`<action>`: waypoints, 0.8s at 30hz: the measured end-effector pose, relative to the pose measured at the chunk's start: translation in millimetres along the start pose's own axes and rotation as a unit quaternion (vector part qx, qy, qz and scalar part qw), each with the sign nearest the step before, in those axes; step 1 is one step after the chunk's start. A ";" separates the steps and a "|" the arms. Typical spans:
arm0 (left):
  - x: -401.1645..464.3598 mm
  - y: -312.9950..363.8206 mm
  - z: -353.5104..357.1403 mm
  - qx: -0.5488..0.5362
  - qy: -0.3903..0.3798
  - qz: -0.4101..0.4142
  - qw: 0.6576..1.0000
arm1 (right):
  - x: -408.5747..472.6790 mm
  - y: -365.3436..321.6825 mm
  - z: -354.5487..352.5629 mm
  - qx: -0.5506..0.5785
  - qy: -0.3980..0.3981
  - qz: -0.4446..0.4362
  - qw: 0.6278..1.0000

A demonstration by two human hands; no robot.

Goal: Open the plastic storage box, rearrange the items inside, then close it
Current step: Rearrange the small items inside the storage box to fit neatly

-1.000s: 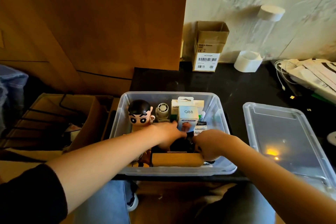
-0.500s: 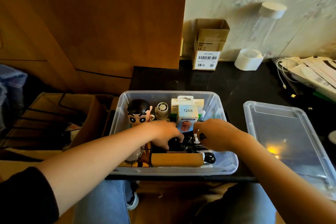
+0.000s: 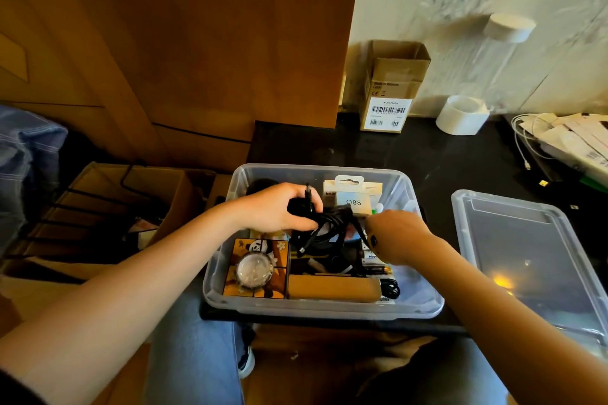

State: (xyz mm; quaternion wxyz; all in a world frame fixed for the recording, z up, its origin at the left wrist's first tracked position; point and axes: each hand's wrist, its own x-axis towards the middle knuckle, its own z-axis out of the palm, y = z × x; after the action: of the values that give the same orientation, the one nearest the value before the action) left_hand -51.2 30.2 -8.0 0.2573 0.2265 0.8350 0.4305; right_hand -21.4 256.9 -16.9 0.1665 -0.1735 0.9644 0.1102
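Note:
The clear plastic storage box [image 3: 217, 279] stands open on the black table's front edge. Its clear lid [image 3: 526, 260] lies flat to the right. My left hand [image 3: 276, 207] grips a bundle of black cable [image 3: 329, 227], lifted above the box's middle. My right hand [image 3: 394, 237] reaches into the box beside the bundle, fingers curled down by the cable; what they hold is hidden. Inside lie a panda-print box with a round clear cap [image 3: 256, 268], a wooden block [image 3: 332, 288] and a white Q88 package [image 3: 353, 197].
A cardboard box with barcodes [image 3: 390, 89], a white tape roll [image 3: 462, 115] and a tall clear bottle [image 3: 487, 56] stand at the back wall. Papers and a white cable [image 3: 559, 138] lie far right. An open carton with a black wire rack [image 3: 98, 207] sits left.
My left hand has lifted the black cable bundle up out of the box's middle. My right hand has shifted right and forward beside it. The view has tilted, now hiding the doll figure.

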 end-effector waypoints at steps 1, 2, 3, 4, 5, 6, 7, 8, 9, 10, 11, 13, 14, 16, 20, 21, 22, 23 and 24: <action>-2.7 -0.6 -0.8 -0.016 0.011 0.002 1.000 | 0.8 -1.3 1.7 -0.007 -0.010 0.007 1.000; -4.4 -0.7 -0.8 -0.027 0.017 0.006 0.999 | 0.9 -1.8 3.2 -0.007 -0.019 0.011 1.000; -6.7 -0.6 -0.3 -0.035 0.021 0.011 0.999 | 1.2 -2.4 3.8 0.003 -0.027 0.009 1.000; -8.2 -0.1 0.7 -0.041 0.022 0.013 0.999 | 0.7 -1.9 3.8 0.029 -0.029 0.003 0.999; -9.4 0.1 1.5 -0.046 0.022 0.012 0.999 | 0.2 -0.6 2.9 0.074 -0.025 -0.004 0.997; -9.7 0.2 2.4 -0.054 0.021 0.010 0.998 | -0.4 1.3 1.7 0.141 -0.013 -0.015 0.990; -9.8 0.2 3.6 -0.067 0.018 0.007 0.998 | -1.4 3.3 1.1 0.224 0.005 -0.028 0.974; -10.1 0.6 4.7 -0.082 0.016 0.007 0.996 | -3.6 4.5 0.2 0.310 0.022 -0.036 0.950; -10.2 1.2 6.1 -0.099 0.016 0.008 0.995 | -6.4 4.5 -0.8 0.385 0.028 -0.039 0.922; -10.3 1.9 7.4 -0.116 0.019 0.010 0.993 | -9.8 3.6 -1.6 0.445 0.021 -0.037 0.895; -10.5 3.3 8.8 -0.134 0.021 0.010 0.991 | -13.2 2.1 -1.5 0.489 0.007 -0.036 0.871; -11.0 6.6 12.2 -0.150 0.020 0.012 0.988 | -18.5 -0.3 1.1 0.555 -0.017 -0.035 0.831; -11.0 7.9 14.1 -0.145 0.020 0.015 0.989 | -20.6 -0.6 3.1 0.587 -0.027 -0.033 0.808; -10.9 9.4 17.8 -0.148 0.018 0.025 0.989 | -25.1 -0.2 4.1 0.663 -0.051 -0.023 0.747; -10.5 9.1 22.0 -0.191 0.024 0.015 0.981 | -30.5 -0.6 8.2 0.728 -0.080 -0.028 0.680; -10.1 8.9 22.8 -0.199 0.024 0.014 0.980 | -30.9 -1.6 9.7 0.730 -0.071 -0.023 0.679; -9.7 8.9 23.7 -0.210 0.024 0.012 0.977 | -30.9 -2.8 10.6 0.734 -0.059 -0.013 0.676; -9.4 9.1 24.9 -0.224 0.026 0.008 0.974 | -31.3 -3.5 11.4 0.742 -0.046 -0.001 0.668; -9.1 9.6 26.1 -0.241 0.029 0.001 0.970 | -31.7 -3.7 11.9 0.752 -0.038 0.008 0.659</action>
State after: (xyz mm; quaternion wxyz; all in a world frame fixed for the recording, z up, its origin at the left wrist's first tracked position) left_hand -26.4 45.5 -10.8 0.2792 0.1460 0.7132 0.6261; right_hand 11.4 266.2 -17.0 0.2753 0.0230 0.7131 -0.6443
